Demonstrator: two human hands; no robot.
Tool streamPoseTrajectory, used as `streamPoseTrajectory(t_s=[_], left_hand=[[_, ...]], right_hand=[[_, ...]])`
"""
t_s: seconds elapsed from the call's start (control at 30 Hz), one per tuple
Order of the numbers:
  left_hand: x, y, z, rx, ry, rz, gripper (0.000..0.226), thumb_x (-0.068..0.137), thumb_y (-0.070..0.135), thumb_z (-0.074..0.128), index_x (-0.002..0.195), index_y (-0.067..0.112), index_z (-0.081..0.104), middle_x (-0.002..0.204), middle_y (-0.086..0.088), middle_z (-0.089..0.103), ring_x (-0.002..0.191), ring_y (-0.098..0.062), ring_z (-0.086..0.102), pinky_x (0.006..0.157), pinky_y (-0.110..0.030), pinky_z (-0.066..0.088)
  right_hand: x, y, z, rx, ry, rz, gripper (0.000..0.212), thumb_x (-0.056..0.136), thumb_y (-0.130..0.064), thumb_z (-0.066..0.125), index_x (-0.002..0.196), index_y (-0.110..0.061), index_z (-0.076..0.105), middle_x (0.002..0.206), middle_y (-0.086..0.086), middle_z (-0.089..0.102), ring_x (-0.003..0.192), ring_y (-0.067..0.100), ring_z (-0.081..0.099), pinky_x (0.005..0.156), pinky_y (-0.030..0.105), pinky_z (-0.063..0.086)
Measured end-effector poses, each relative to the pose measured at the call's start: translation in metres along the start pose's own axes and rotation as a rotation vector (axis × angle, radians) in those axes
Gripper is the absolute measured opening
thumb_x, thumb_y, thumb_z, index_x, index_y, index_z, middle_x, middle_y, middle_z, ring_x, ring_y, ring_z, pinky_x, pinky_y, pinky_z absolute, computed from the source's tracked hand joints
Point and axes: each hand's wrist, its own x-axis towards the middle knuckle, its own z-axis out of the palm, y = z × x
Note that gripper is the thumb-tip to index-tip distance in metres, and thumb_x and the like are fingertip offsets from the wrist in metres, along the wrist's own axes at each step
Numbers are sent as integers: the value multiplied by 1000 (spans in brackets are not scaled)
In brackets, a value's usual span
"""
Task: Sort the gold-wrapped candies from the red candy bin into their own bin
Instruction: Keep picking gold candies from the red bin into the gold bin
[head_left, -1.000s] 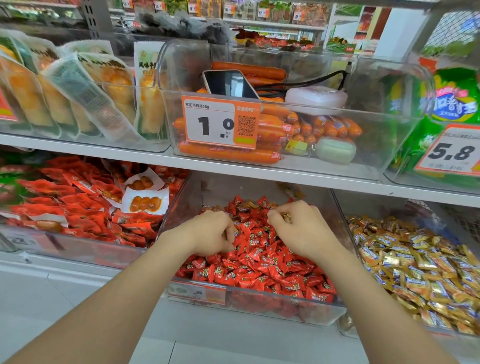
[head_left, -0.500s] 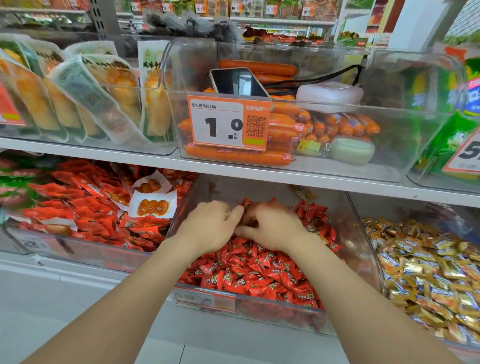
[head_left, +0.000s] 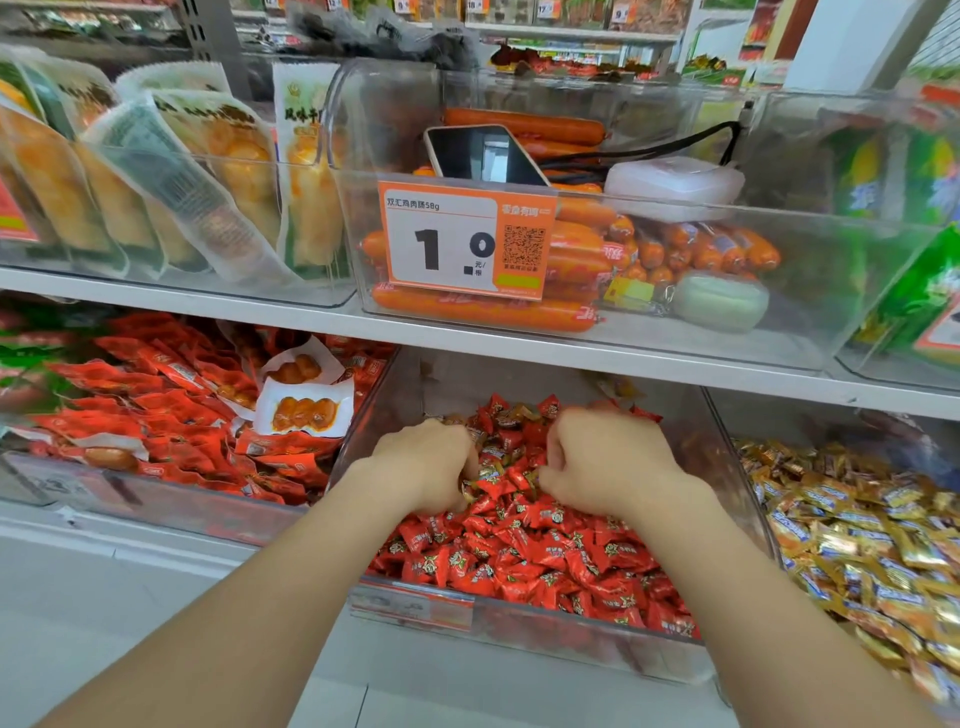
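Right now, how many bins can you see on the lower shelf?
3: the red packet bin on the left, the red candy bin in the middle, the gold candy bin on the right. More may sit beyond the frame.

Phone (head_left: 485, 156) atop orange sausages (head_left: 483, 312) — price tag (head_left: 462, 241) in front; red snack packs (head_left: 171, 415) lower left.

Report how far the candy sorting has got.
Done: the right bin holds a heap of gold candies, though how many came from this sorting is not visible. In hand: the left hand and right hand dig into the red bin, fingers curled among the candies; what they hold is unclear. Left: gold wrappers show among the red candies at the bin's back and between the hands.
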Motion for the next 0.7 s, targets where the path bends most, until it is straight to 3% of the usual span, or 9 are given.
streamPoseTrajectory(t_s=[0.1,0.17,0.23,0.37,0.53,0.6,0.7], left_hand=[[3,3,3,23,64,-6,22,84,33,86,103,34,76,121,4,68,108,-26,68,80,-33,47],[3,2,5,15,87,-12,12,87,33,82,93,32,71,115,2,68,104,-26,68,80,-34,49],[1,1,6,-12,79,-4,4,92,32,69,95,30,67,115,-1,65,102,-29,67,84,-37,53],[-2,-1,6,-116,78,13,14,95,39,54,86,28,54,105,-2,60,93,-29,63,81,-42,55],[-5,3,6,-184,125,-10,20,100,36,45,88,22,51,99,-6,60,88,-31,61,71,-39,49],[-4,3,5,-271,219,-40,24,98,35,45,80,19,48,87,-8,60,78,-33,60,64,-37,43],[-1,4,4,-358,339,-51,33,100,33,48,73,15,45,75,-11,59,70,-36,60,59,-37,40]], right_hand=[[12,-15,9,95,120,-71,23,98,-49,57,104,-33,73,103,-2,71,101,24,65,79,36,55],[23,-25,19,132,111,-127,21,100,-45,57,108,-36,74,106,0,72,104,26,66,80,38,55],[34,-30,30,116,41,-162,21,98,-47,60,108,-34,74,107,2,72,103,28,67,79,38,55],[43,-33,41,134,-131,-169,21,92,-48,69,103,-32,76,109,0,66,99,24,65,72,32,48],[44,-31,41,204,-117,-162,14,87,-40,75,100,-35,77,103,-5,60,96,21,64,67,27,42],[44,-31,42,222,-117,-151,12,85,-40,79,83,-33,70,89,-10,55,86,18,60,59,25,37],[43,-28,41,316,-79,-126,11,82,-29,76,74,-27,69,80,-10,65,79,19,64,64,30,54]])
